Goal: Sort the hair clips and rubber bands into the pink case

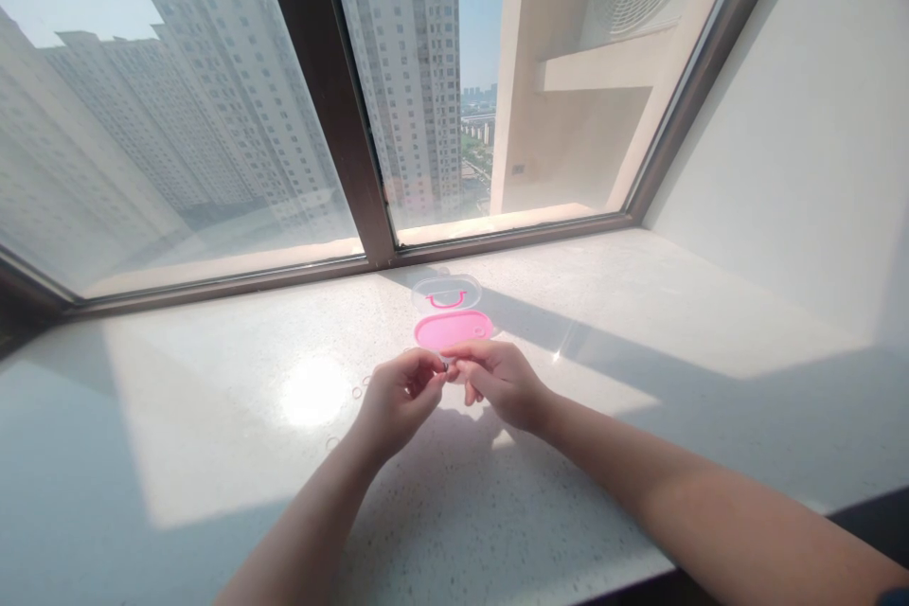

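My left hand (pixel 404 398) is closed in a pinch, with a small dark object (pixel 445 366) at its thumb and fingertips. My right hand (pixel 501 381) meets it from the other side, thumb and forefinger pinched close to the same object. Whether it grips that object or another small piece is too fine to tell. Just beyond my fingers lies an open pink oval case (pixel 444 331). A small ring (pixel 479 331) rests in its right end. Its clear lid (pixel 426 289) with a pink handle (pixel 447 304) lies behind it. Left of my left hand are several thin rings (pixel 357 392).
Everything lies on a pale speckled windowsill (pixel 234 417), lit by sun with a bright glare spot on the left. A dark window frame (pixel 355 133) runs along the back. A white wall (pixel 795 142) closes off the right. The sill's front edge shows at lower right.
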`<action>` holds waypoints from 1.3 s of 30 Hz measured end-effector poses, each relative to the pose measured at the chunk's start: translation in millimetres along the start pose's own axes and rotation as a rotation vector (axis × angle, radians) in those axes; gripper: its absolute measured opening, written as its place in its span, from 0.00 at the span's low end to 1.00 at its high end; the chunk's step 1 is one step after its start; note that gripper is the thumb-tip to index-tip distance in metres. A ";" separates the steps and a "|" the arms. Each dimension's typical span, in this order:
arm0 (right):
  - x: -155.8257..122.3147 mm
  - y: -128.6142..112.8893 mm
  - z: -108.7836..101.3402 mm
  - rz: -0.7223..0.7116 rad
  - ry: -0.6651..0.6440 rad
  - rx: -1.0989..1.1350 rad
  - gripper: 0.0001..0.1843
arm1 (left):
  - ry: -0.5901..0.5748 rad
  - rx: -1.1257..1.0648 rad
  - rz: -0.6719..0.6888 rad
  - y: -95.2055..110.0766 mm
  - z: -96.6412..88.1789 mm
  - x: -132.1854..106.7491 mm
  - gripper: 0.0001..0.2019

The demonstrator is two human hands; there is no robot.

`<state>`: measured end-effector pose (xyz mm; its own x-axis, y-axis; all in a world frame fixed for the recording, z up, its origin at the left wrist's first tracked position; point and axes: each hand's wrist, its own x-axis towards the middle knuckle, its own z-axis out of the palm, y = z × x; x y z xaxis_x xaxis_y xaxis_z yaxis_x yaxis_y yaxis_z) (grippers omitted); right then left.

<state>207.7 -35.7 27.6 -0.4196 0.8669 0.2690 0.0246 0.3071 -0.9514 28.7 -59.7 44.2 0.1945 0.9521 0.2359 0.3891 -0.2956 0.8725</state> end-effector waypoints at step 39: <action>-6.9 -4.6 0.8 -0.616 0.116 -0.307 0.28 | -0.189 -0.924 -0.395 2.7 10.8 0.2 0.11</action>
<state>209.7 -43.4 30.0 -0.3407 0.5299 0.7766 0.0759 0.8388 -0.5391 39.6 -61.2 42.0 0.3732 0.9169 -0.1417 -0.3745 0.2886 0.8812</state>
